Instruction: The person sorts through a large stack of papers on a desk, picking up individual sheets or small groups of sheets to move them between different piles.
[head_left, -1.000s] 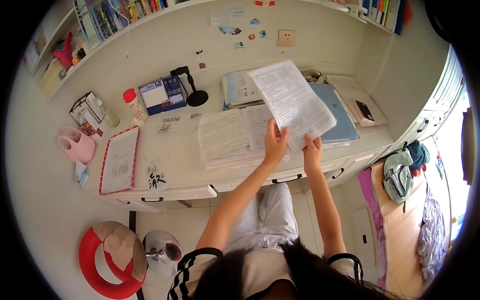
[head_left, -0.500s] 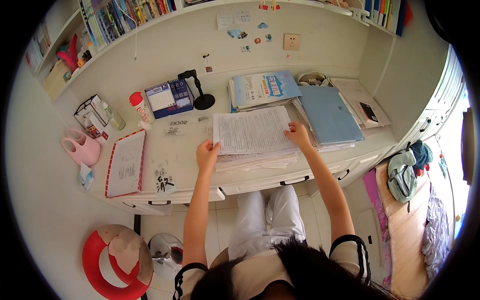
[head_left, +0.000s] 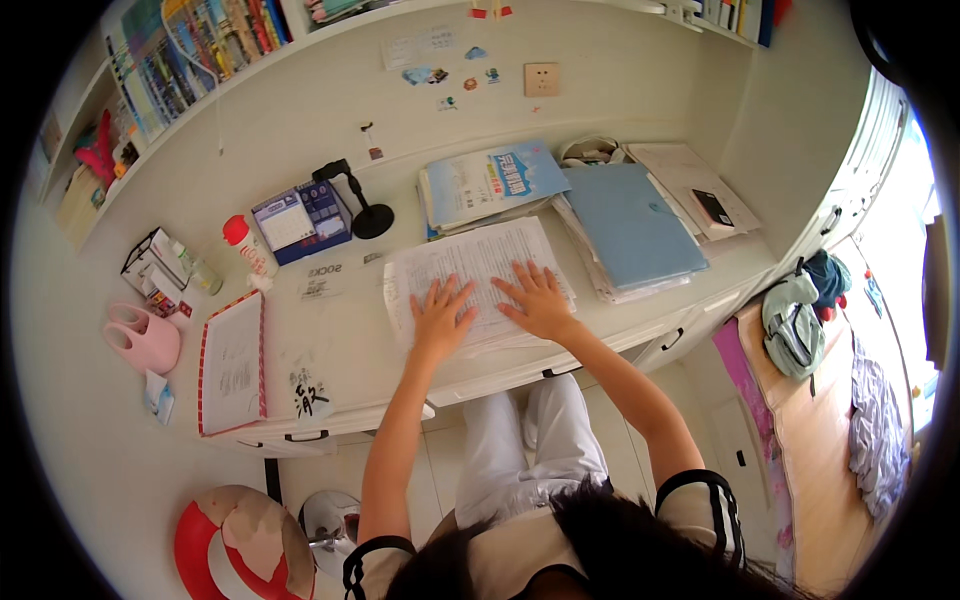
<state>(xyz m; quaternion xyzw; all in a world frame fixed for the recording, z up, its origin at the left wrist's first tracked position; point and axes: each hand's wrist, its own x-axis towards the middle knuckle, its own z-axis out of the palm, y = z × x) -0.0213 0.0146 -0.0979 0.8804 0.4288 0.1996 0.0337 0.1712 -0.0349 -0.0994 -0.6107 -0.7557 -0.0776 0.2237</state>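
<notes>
A stack of printed paper sheets (head_left: 470, 245) lies on the white desk in front of me. My left hand (head_left: 438, 315) rests flat on the left part of its top sheet, fingers spread. On the right part lies my right hand (head_left: 537, 303), also flat with fingers apart. Neither hand grips anything. Just behind the stack is a pile of books and booklets with a light blue cover (head_left: 495, 180). To the right, a blue folder (head_left: 630, 225) tops another pile of papers.
At the left lies a red-edged folder with a paper (head_left: 232, 365), near a pink holder (head_left: 150, 342). Behind stand a red-capped bottle (head_left: 247, 243), a desk calendar (head_left: 300, 220) and a black stand (head_left: 372, 220). A phone (head_left: 712, 208) sits far right on papers.
Both hands have let go of the stack's side edges and moved inward to lie flat on the top sheet. The whole view has shifted somewhat.
</notes>
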